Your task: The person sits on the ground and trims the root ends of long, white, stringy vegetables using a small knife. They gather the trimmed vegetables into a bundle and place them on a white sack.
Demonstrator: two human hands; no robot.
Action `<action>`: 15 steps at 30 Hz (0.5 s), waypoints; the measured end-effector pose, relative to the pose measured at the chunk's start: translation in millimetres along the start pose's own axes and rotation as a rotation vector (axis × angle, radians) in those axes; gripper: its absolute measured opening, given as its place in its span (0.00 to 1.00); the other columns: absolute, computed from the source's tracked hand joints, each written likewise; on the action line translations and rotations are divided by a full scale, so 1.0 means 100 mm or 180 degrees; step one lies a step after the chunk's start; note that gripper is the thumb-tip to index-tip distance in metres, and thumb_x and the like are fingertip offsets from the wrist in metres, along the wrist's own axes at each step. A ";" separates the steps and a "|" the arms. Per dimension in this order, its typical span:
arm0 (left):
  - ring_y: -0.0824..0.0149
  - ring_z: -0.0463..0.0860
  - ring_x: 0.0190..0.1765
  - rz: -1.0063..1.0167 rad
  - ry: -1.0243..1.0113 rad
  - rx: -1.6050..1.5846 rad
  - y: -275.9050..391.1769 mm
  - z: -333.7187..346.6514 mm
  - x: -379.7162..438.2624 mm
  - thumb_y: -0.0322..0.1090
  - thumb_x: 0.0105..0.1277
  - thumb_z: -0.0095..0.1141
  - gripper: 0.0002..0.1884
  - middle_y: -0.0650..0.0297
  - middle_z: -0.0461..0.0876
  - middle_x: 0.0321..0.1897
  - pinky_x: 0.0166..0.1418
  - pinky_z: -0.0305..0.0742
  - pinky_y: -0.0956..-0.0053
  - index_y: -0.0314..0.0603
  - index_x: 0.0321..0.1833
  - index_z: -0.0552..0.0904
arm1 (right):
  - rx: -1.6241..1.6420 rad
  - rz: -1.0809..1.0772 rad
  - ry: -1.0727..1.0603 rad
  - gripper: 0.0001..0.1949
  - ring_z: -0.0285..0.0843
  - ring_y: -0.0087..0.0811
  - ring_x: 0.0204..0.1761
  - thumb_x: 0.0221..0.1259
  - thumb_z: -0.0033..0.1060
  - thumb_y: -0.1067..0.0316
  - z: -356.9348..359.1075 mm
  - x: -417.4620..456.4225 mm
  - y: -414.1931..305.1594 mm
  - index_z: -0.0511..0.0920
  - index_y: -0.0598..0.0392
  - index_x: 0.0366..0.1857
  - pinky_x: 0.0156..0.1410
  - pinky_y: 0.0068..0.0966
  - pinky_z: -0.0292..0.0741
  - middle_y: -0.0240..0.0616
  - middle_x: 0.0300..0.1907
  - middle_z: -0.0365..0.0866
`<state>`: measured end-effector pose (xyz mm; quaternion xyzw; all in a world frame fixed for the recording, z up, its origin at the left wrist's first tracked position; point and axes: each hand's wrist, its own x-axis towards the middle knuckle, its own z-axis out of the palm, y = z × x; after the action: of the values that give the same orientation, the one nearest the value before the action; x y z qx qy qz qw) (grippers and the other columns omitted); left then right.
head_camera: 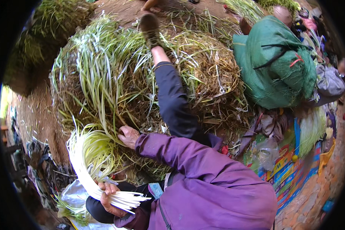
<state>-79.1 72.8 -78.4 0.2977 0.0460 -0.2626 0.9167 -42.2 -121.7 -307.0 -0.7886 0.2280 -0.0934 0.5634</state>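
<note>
My left hand (110, 198) is closed around a bundle of long white leafy stalks (84, 172). The cut-looking ends stick out to the right of my fist, and pale yellow leaves (100, 146) curl up and away from it. Across from it, my right hand (129, 136) rests with curled fingers against green leaves at the near side of a big heap of stalks (103, 77). Whether its fingers grip any of them is hard to see. The heap is green and white on the left and brown, dry and matted on the right.
My outstretched leg (175, 97) lies over the heap, the shoe (150, 30) at its far side. A bulging green woven sack (279, 63) stands at right. Below it are a colourful printed sheet (293, 175) and pale stalks (312, 132). Silver plastic (74, 194) lies beside my bent knee (99, 211).
</note>
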 end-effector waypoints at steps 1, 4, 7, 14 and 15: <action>0.70 0.72 0.40 -0.0081 -0.0037 0.0021 0.01 0.02 0.04 0.22 0.67 0.55 0.29 0.60 0.70 0.45 0.46 0.72 0.74 0.29 0.69 0.61 | 0.0051 0.0310 -0.0200 0.26 0.79 0.58 0.54 0.63 0.60 0.55 -0.08 0.02 -0.11 0.73 0.65 0.57 0.61 0.42 0.75 0.60 0.56 0.79; 0.70 0.72 0.41 -0.0018 -0.0091 -0.0067 0.00 0.09 0.07 0.21 0.68 0.54 0.28 0.61 0.70 0.46 0.47 0.72 0.74 0.29 0.70 0.61 | 0.0606 0.0367 -0.0990 0.27 0.76 0.57 0.59 0.62 0.58 0.51 -0.02 0.10 -0.14 0.73 0.65 0.56 0.64 0.43 0.72 0.63 0.55 0.77; 0.69 0.73 0.42 -0.0104 -0.0104 -0.0179 0.02 0.13 0.09 0.19 0.68 0.54 0.28 0.61 0.71 0.46 0.48 0.73 0.74 0.30 0.70 0.61 | 0.0877 0.0115 -0.0706 0.19 0.82 0.57 0.46 0.63 0.60 0.54 -0.03 0.01 -0.19 0.80 0.62 0.45 0.52 0.44 0.76 0.56 0.42 0.84; 0.71 0.70 0.39 -0.0263 -0.0103 -0.0329 0.16 -0.15 0.21 0.19 0.69 0.48 0.21 0.63 0.66 0.41 0.43 0.70 0.72 0.33 0.64 0.63 | 0.0796 0.0372 -0.0478 0.15 0.80 0.45 0.36 0.68 0.55 0.54 -0.44 -0.05 -0.10 0.79 0.57 0.38 0.47 0.41 0.78 0.47 0.32 0.80; 0.70 0.70 0.39 -0.0126 -0.0176 -0.0564 0.09 -0.06 0.16 0.19 0.69 0.48 0.22 0.61 0.66 0.42 0.44 0.70 0.72 0.33 0.65 0.62 | 0.0530 0.0725 -0.0690 0.16 0.82 0.48 0.41 0.68 0.54 0.54 -0.60 -0.02 -0.21 0.80 0.59 0.43 0.49 0.42 0.78 0.49 0.36 0.83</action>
<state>-60.6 75.2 -83.0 0.2071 0.0496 -0.2836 0.9350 -62.7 -166.1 -266.7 -0.7138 0.2453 0.0380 0.6549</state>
